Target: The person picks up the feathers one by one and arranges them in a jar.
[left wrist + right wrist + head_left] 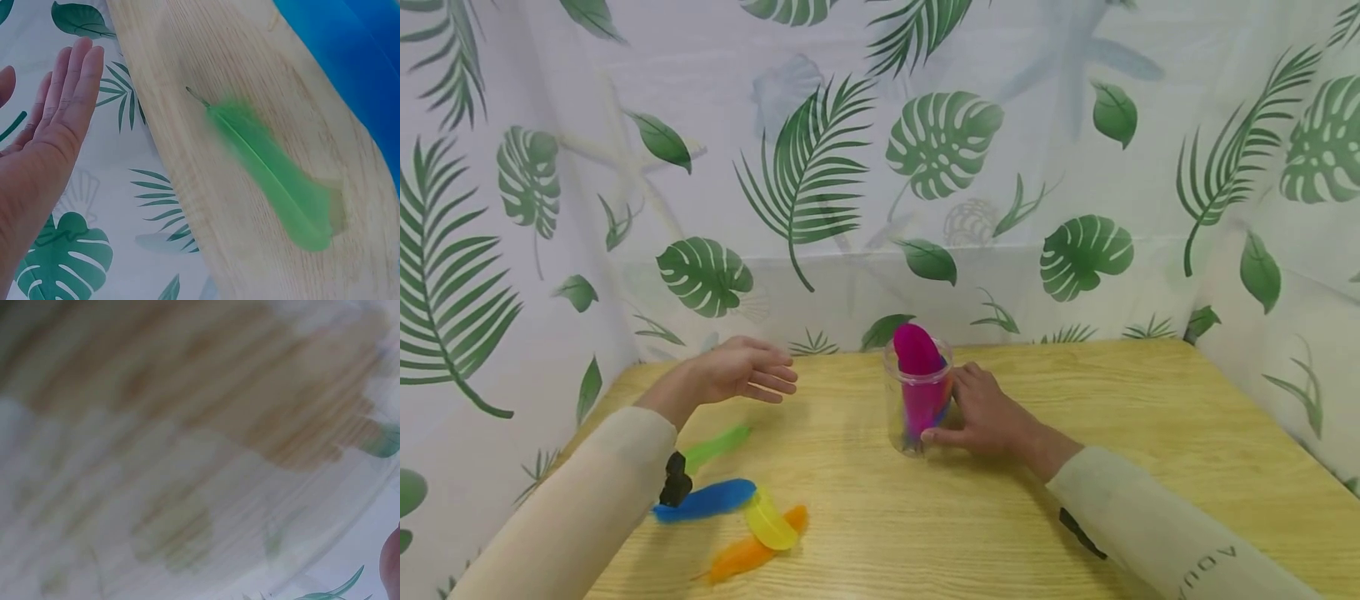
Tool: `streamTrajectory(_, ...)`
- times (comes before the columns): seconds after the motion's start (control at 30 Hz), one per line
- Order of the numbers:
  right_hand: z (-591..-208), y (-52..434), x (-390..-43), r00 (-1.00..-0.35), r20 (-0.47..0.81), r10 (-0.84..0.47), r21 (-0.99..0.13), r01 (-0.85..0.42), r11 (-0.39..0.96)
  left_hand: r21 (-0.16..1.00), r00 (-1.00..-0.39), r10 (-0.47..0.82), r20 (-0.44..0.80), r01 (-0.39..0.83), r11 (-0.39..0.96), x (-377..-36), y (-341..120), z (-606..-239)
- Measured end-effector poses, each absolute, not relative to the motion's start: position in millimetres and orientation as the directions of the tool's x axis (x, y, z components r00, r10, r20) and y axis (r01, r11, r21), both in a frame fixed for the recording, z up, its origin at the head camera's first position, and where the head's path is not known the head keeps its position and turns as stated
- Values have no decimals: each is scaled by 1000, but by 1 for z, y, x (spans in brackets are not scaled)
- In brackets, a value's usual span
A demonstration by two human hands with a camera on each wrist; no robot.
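Note:
A clear plastic cup (896,417) stands upright near the back of the wooden table. Inside it a magenta feather (917,352) pokes above the rim, with blue and a bit of orange showing behind it. My right hand (988,417) holds the cup from the right, thumb at the front low on the wall and fingers around the far side. Left of the cup, my left hand (741,371) hovers with straight fingers and holds nothing. Nearest to it lies a green feather (269,169), also seen whole in the left wrist view.
Closer to me on the left lie a blue feather (711,500), a yellow feather (769,518) and an orange feather (737,560), the yellow one across the orange. White leaf-patterned sheeting (850,275) encloses the table (910,533) at the back and sides. The right wrist view is mostly blurred.

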State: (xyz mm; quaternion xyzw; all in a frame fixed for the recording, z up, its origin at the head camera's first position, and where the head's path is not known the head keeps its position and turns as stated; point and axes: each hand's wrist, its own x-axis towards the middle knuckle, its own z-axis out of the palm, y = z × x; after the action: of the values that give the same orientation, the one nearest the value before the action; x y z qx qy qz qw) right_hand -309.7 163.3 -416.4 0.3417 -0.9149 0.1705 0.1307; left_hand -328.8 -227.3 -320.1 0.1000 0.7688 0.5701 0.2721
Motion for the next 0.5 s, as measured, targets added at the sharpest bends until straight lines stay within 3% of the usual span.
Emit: streamTrajectory(0.5,-415,163,-308,-727,358,-586,-216,-675,706,892,-848,384,-366,-202,404,-322,-247,-329)
